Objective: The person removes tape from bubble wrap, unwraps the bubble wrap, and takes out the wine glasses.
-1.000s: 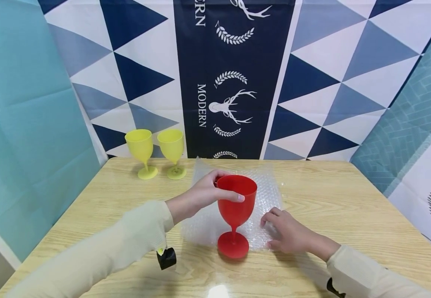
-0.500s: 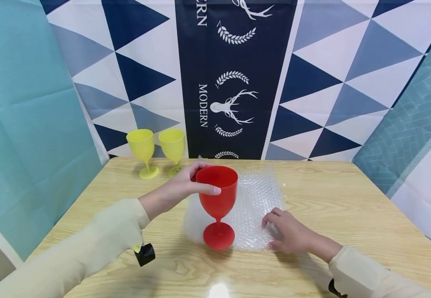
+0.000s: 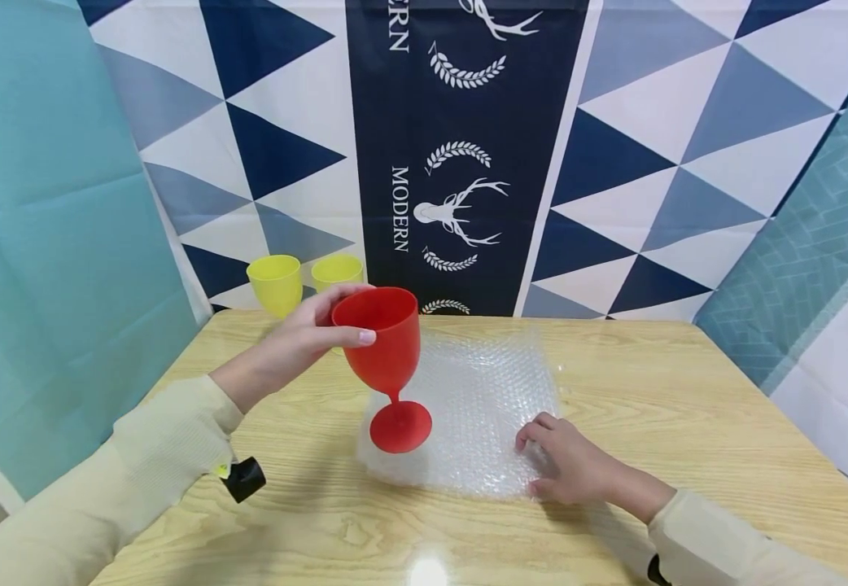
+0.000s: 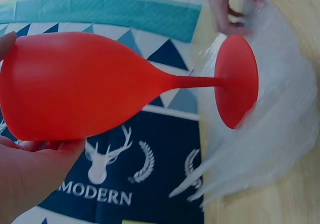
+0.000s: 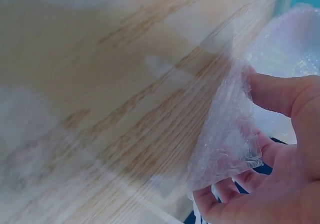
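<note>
A red plastic goblet (image 3: 387,354) is held by its bowl in my left hand (image 3: 298,335), thumb across the near side just below the rim. It is raised over the table and tilted, its foot overlapping the bubble wrap in the head view. The left wrist view shows the whole red goblet (image 4: 85,86), with fingers under the bowl. Flat on the table lies a clear sheet of bubble wrap (image 3: 468,407). My right hand (image 3: 574,465) grips its right edge; in the right wrist view the thumb and curled fingers are around the bubble wrap (image 5: 227,134).
Two yellow goblets (image 3: 274,283) stand at the back left of the wooden table (image 3: 629,391), partly hidden behind my left hand and the red goblet. A patterned cloth (image 3: 446,268) hangs behind the table's back edge, and a teal cloth (image 3: 50,203) at the left.
My left hand has carried the red goblet left and upward, away from the table's near side, and it tilts more. The right hand has stayed at the edge of the bubble wrap.
</note>
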Demonstrator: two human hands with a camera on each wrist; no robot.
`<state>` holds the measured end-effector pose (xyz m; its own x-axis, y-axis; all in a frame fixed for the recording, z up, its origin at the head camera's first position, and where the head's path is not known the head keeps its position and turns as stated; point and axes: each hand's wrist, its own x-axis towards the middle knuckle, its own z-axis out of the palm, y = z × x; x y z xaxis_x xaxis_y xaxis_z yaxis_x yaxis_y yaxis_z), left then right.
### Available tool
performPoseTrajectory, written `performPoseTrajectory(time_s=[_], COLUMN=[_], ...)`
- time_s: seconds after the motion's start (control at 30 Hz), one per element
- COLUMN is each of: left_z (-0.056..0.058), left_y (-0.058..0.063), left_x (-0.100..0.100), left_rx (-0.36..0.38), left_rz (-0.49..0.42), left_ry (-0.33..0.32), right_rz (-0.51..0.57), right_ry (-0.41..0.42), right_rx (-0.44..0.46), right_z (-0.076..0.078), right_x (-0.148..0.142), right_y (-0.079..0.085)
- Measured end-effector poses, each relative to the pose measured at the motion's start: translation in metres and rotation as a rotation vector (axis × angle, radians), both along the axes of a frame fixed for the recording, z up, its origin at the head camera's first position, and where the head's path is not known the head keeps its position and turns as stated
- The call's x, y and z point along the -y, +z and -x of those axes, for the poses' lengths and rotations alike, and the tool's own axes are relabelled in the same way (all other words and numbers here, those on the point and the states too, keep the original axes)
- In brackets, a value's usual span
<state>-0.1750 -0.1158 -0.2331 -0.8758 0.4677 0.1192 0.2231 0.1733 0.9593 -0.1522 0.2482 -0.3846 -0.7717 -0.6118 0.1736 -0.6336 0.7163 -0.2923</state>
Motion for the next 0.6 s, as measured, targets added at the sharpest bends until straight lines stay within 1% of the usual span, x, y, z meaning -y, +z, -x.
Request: performPoseTrajectory(time_s=[0.1,0.17,0.27,0.33,0.4,0.5,0.6], left_z=[0.002,0.003,0.005,0.008,0.011,0.019,0.028], left_y=[0.003,0.004,0.005,0.005,0.005,0.002,-0.003], left_x=[0.009,0.017,0.03,0.039,0.048,0.059,0.068], left_rx=[-0.028,-0.033,-0.021,-0.014,-0.015,-0.038,-0.057], left_rz=[-0.013,-0.039,-0.118,-0.184,-0.233,-0.271,-0.271], left_ry=[0.007,0.015,0.011,-0.001,0.005,0.045,0.121], right_rz=[-0.01,-0.015,-0.026,-0.032,-0.04,-0.049,-0.063], right_ry=[-0.018,-0.026,-0.04,-0.042,-0.043,-0.044,-0.048], right_rx=[0.008,0.017,0.03,0.031,0.022,0.014,0.016], right_z=[-0.002,-0.003,-0.004,-0.004,-0.005,-0.006,-0.006], right_x=[-0.001,0.0,0.002,0.003,0.004,0.004,0.002], right_y=[0.0,0.001,0.001,0.001,0.001,0.001,0.003])
